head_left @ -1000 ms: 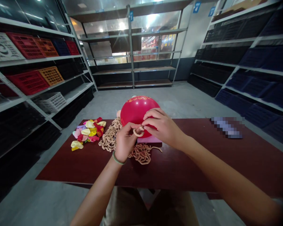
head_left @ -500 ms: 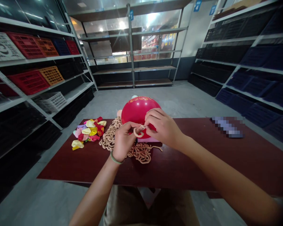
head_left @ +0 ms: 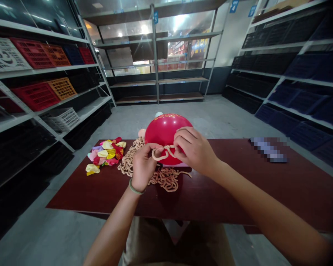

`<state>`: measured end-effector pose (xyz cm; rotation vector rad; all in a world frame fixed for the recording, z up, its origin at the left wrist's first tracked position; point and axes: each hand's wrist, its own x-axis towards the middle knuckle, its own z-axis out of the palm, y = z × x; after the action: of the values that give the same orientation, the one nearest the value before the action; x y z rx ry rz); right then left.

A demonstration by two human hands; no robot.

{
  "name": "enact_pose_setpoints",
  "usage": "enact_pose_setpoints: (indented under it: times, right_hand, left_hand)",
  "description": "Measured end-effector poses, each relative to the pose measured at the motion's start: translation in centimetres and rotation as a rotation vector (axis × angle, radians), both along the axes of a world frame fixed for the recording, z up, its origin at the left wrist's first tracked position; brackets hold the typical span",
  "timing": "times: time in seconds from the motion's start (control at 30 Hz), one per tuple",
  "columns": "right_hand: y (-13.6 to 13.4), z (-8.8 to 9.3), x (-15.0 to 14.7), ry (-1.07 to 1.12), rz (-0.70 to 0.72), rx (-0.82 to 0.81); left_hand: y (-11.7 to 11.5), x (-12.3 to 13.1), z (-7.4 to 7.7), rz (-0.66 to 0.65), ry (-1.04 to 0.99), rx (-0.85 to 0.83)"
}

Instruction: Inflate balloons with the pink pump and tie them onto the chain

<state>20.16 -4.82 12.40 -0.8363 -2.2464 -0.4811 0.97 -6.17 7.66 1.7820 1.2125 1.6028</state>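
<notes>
An inflated red balloon [head_left: 163, 131] is held above the dark red table [head_left: 238, 192], just in front of me. My left hand [head_left: 142, 166] is closed, pinching one end of a beige rubber band [head_left: 162, 153] stretched across the balloon's lower part. My right hand [head_left: 193, 149] is closed too, fingers pinching the band's other end against the balloon's neck. A green bracelet circles my left wrist. What lies under my right fingers is hidden.
A heap of beige rubber bands [head_left: 161, 176] lies on the table below the balloon. Several flat coloured balloons [head_left: 105, 153] are piled to the left. A blurred-out object [head_left: 269, 149] sits at the right. Metal shelves with crates [head_left: 36, 94] line both sides.
The rubber band has been pulled from a small loop into a longer stretched strand between my hands. The balloon sits slightly more to the right.
</notes>
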Motion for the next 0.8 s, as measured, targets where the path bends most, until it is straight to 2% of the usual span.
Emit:
enact_pose_setpoints:
  times: [0.37,0.6,0.7,0.8]
  right_hand:
    - [0.3,-0.9,1.0,0.011,-0.034,0.073]
    - [1.0,-0.9,1.6,0.173,-0.077,-0.081]
    - [1.9,-2.6,2.6,0.389,-0.100,-0.208]
    - [3.4,-5.5,3.5,0.690,-0.081,-0.407]
  left_hand:
    - [0.5,0.5,0.2,0.002,0.032,0.028]
    - [2.6,1.8,-0.7,-0.090,-0.195,-0.033]
    - [3.6,2.0,-1.2,-0.108,-0.298,-0.035]
    - [4.1,2.2,-2.0,-0.186,-0.326,-0.076]
